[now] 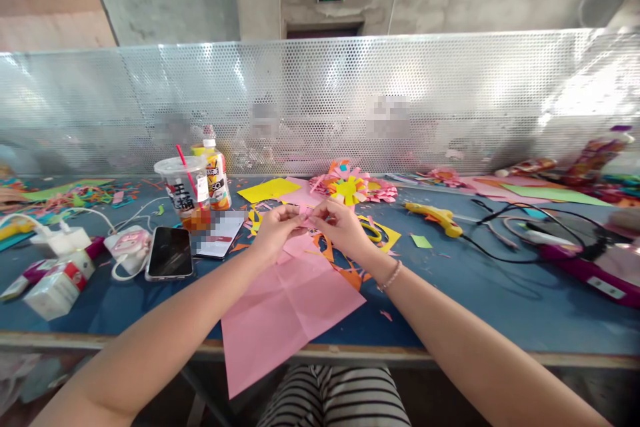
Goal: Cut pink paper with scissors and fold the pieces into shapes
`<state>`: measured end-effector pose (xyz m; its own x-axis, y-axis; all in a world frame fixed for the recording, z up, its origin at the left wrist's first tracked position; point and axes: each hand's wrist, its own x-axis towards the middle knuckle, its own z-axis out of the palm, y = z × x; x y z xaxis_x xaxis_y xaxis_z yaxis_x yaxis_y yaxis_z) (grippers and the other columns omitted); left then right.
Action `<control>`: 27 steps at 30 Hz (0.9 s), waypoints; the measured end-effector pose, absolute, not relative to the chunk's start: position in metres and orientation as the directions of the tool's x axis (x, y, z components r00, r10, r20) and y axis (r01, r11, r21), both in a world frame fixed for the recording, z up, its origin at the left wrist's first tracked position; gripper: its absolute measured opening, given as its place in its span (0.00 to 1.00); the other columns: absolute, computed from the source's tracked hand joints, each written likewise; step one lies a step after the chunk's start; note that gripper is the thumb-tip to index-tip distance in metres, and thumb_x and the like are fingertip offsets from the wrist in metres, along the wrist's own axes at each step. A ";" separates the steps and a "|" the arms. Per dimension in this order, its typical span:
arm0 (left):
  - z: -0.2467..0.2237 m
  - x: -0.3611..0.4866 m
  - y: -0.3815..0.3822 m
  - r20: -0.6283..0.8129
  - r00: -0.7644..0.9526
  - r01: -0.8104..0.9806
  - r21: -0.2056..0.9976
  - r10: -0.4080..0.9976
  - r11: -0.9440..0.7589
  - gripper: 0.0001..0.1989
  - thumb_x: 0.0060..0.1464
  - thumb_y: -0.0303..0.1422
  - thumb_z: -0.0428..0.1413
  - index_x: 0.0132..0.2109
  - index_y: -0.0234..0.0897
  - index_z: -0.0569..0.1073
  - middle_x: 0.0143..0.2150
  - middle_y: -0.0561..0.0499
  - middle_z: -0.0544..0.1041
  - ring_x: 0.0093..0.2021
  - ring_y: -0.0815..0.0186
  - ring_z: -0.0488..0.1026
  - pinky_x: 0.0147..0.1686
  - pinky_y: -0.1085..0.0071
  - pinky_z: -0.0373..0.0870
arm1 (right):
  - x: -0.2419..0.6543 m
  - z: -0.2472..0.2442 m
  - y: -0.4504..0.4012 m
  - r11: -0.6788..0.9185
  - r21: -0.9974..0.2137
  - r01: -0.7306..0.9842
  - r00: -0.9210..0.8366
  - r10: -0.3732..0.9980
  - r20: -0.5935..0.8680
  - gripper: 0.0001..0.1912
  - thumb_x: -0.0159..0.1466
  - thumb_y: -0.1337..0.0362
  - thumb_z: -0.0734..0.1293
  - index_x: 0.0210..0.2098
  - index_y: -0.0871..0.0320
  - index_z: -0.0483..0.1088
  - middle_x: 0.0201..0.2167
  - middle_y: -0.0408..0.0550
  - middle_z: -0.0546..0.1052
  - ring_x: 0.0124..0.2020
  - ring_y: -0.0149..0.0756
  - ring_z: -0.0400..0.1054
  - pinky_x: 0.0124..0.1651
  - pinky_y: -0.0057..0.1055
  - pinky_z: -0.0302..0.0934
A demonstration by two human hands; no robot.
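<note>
My left hand (276, 229) and my right hand (341, 225) meet over the middle of the table, fingertips pinched together on a small pink paper piece (306, 215). Most of that piece is hidden by my fingers. Under my hands lies a creased pink paper sheet (295, 300), its near corner hanging past the table edge. Just beyond my hands sits a paper flower (350, 188) with a yellow centre and pink petals. Orange and yellow cut paper scraps (350, 277) lie beneath and beside my right hand.
A cup with a red straw (183, 187), a bottle (216, 177) and two phones, one a black phone (170, 252), stand or lie at left. On the right are a yellow glue gun (435, 217) and its black cable (495, 257). A perforated metal screen (320, 100) closes the back.
</note>
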<state>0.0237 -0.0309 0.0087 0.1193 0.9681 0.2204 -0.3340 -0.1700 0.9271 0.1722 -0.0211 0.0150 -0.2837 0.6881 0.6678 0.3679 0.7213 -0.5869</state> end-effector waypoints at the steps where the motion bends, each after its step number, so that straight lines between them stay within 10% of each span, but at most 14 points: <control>1: 0.009 0.024 -0.031 0.218 0.126 -0.331 0.929 0.968 -0.167 0.09 0.39 0.29 0.60 0.31 0.32 0.69 0.27 0.53 0.71 0.27 0.74 0.70 0.30 0.75 0.69 | 0.172 0.015 -0.021 0.708 -0.609 0.357 -0.278 0.704 0.654 0.03 0.55 0.67 0.61 0.25 0.58 0.64 0.26 0.44 0.66 0.28 0.28 0.61 0.29 0.27 0.58; 8: 0.008 0.025 -0.031 0.202 0.155 -0.349 0.927 0.967 -0.138 0.11 0.36 0.27 0.61 0.29 0.32 0.68 0.26 0.53 0.72 0.29 0.71 0.72 0.35 0.71 0.70 | 0.169 0.010 -0.016 0.550 -0.817 0.173 -0.239 0.828 0.507 0.08 0.54 0.61 0.63 0.26 0.58 0.60 0.21 0.39 0.63 0.21 0.26 0.60 0.25 0.26 0.60; 27: 0.007 0.027 -0.031 0.245 0.110 -0.252 0.944 0.963 -0.211 0.12 0.37 0.29 0.61 0.29 0.33 0.65 0.24 0.54 0.71 0.27 0.71 0.72 0.31 0.72 0.70 | 0.168 0.008 -0.018 0.595 -0.764 0.248 -0.268 0.800 0.537 0.09 0.56 0.59 0.61 0.25 0.59 0.63 0.21 0.41 0.65 0.22 0.27 0.60 0.25 0.26 0.56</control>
